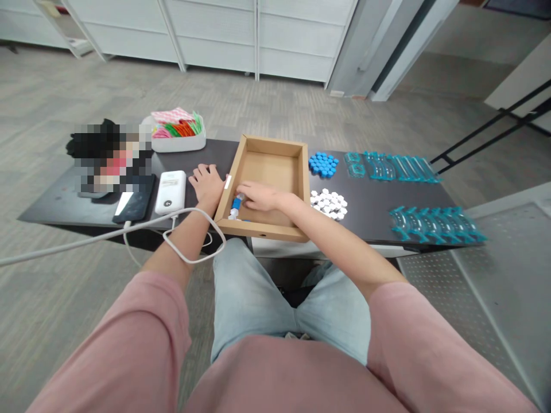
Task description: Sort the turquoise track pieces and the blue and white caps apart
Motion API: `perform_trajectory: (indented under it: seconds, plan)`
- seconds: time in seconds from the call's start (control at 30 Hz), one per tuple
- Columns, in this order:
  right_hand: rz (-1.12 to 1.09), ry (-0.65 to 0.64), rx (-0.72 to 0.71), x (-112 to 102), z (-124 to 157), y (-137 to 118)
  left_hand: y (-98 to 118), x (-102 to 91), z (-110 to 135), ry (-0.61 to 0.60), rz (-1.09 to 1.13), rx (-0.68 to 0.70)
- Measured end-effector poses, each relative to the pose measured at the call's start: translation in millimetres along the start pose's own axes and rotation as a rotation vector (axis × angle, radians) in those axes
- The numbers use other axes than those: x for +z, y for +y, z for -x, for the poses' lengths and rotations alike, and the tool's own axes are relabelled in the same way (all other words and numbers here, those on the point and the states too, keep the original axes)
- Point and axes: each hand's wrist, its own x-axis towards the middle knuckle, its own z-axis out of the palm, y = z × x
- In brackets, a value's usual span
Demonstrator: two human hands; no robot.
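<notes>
Both hands work around a shallow cardboard tray [275, 163], the right inside it and the left just outside. Right hand [260, 197] reaches down into the tray's left part, fingers bent beside a small blue piece [236, 203] and a white piece [233, 214]; whether the fingertips grip anything cannot be told. Left hand [209, 182] lies palm down with fingers spread on the dark table [365, 206], holding nothing, close to the tray's left wall, which bears a white label [228, 182].

Next to the left hand, on its left, lies a white device [171, 192]; a white cable [99, 236] loops across the left forearm. Beyond the device is a dark phone [142, 195].

Just past the tray, to the right hand's right, sit a heap of white hexagonal pieces [329, 205] and, farther forward, a heap of blue pieces [323, 164]. Ahead and left of the left hand stands a white container [181, 143] of colourful packets [183, 127].

Farther right, clear teal-edged plastic parts [437, 223] form rows. Well ahead of both hands, white cabinets [215, 34] stand on the floor [275, 103].
</notes>
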Motion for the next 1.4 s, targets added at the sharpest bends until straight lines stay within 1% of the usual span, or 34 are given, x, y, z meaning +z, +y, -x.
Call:
perform_trajectory:
  seconds: [0.07,0.13,0.23,0.33,0.37,0.43,0.5,0.57,0.67,0.73,0.8,0.87,0.93,1.0,1.13,1.23,1.4]
  plan:
    - [0.014,-0.042,-0.017,4,-6,0,0,0.6,0,-0.003,0.004,-0.001]
    - [-0.011,-0.051,-0.04,5,-3,1,0,0.0,1,-0.001,0.011,0.0]
    - [-0.08,0.008,-0.058,-2,12,5,1,-2.5,2,-0.005,0.021,0.0]
    - [-0.164,0.115,-0.028,-18,40,14,2,-4.6,3,-0.015,0.026,-0.001]
    - [-0.195,0.169,-0.005,-24,53,18,2,-4.8,3,-0.016,0.028,-0.003]
    - [-0.249,0.317,0.053,-37,83,31,2,-4.7,3,-0.014,0.037,-0.006]
    - [-0.294,0.49,0.128,-47,119,50,1,-4.3,3,-0.011,0.047,-0.009]
    - [-0.361,0.646,0.231,-52,156,74,1,-4.1,2,-0.009,0.052,-0.006]
    - [-0.483,0.858,0.441,-47,211,111,1,-5.5,2,-0.02,0.039,-0.003]
    - [-0.479,0.989,0.591,-38,242,130,0,-7.3,3,-0.039,0.027,0.001]
    - [-0.425,1.071,0.727,-27,266,139,0,-9.1,3,-0.063,0.019,0.008]
    - [-0.361,1.083,0.824,-16,281,141,0,-10.4,3,-0.084,0.014,0.009]
    - [-0.308,1.059,0.861,-8,287,139,0,-10.8,3,-0.091,0.01,-0.004]
    - [-0.278,1.025,0.849,-5,287,135,0,-10.2,2,-0.088,0.012,-0.011]
    - [-0.295,0.979,0.812,-5,282,129,-3,-7.2,-1,-0.063,0.024,-0.009]
    - [-0.314,0.98,0.798,-5,281,126,-4,-5.6,-3,-0.058,0.018,-0.019]
    - [-0.348,0.998,0.76,-2,283,127,-4,-6.4,-3,-0.089,0.009,-0.039]
